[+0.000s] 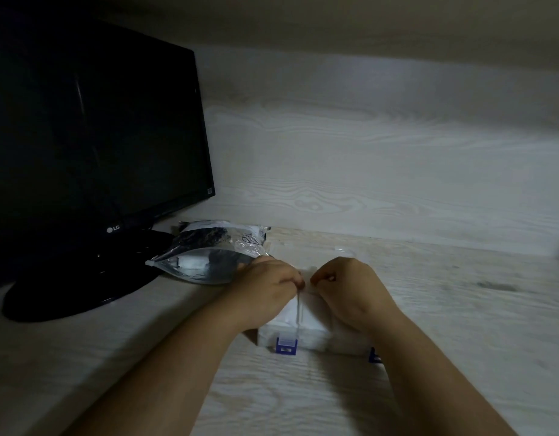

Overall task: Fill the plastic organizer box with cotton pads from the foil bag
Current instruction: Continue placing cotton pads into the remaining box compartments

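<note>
The clear plastic organizer box point(306, 336) with blue latches point(286, 345) sits on the desk in front of me, packed with white cotton pads point(313, 316). A thin clear divider point(298, 309) runs through it. My left hand point(268, 289) and my right hand point(353, 287) hover over the far half of the box, knuckles almost touching. Both hands have their fingers curled down into the pads, so the fingertips are hidden. The silvery foil bag point(202, 267) lies just behind and to the left of my left hand, its zip end pointing left.
A black monitor point(92, 136) on a round black stand point(73, 291) fills the left side, close to the bag. A wood-grain wall point(382, 158) closes the back of the desk point(460, 325). A small clear round object point(344, 250) lies beyond the box.
</note>
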Available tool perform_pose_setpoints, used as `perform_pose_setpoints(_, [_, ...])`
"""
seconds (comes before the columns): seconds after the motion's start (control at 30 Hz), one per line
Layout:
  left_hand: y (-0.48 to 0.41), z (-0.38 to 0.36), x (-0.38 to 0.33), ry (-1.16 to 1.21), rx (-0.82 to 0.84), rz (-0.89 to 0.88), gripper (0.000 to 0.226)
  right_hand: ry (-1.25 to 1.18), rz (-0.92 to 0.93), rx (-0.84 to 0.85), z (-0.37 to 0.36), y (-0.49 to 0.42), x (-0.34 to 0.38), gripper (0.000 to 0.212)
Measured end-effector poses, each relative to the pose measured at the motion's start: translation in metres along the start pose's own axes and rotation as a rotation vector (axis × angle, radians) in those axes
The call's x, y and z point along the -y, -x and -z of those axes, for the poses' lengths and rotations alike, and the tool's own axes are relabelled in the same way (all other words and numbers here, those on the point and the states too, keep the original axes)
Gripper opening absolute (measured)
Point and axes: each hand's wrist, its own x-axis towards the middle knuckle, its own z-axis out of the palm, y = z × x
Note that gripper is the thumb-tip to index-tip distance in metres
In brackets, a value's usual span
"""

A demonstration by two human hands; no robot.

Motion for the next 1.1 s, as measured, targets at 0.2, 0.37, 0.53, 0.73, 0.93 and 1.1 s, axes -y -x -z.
perform_pose_setpoints(0.2, [0.000,-0.002,0.001,0.022,0.019,0.004,0.037,0.015,-0.008,0.053,0.002,0.002,0.002,0.027])
perform_pose_setpoints(0.37, [-0.006,-0.003,0.012,0.213,-0.126,0.095,0.032,-0.049,0.028,-0.046,0.003,0.004,0.001,0.023])
perform_pose_setpoints(0.53, [-0.001,0.011,0.022,-0.109,-0.296,0.337,0.024,-0.116,0.056,-0.051,0.005,0.006,0.000,0.027])
perform_pose_setpoints(0.73, [0.002,0.016,0.042,-0.384,-0.145,0.534,0.040,-0.118,0.073,-0.040,0.003,0.004,-0.003,0.026])
perform_pose_setpoints(0.93, [-0.005,0.019,0.063,-0.438,-0.103,0.601,0.055,-0.120,0.078,-0.044,0.001,0.003,-0.004,0.028])
perform_pose_setpoints(1.1, [-0.011,0.018,0.077,-0.356,-0.095,0.608,0.057,-0.126,0.077,-0.035,0.001,0.003,-0.005,0.029])
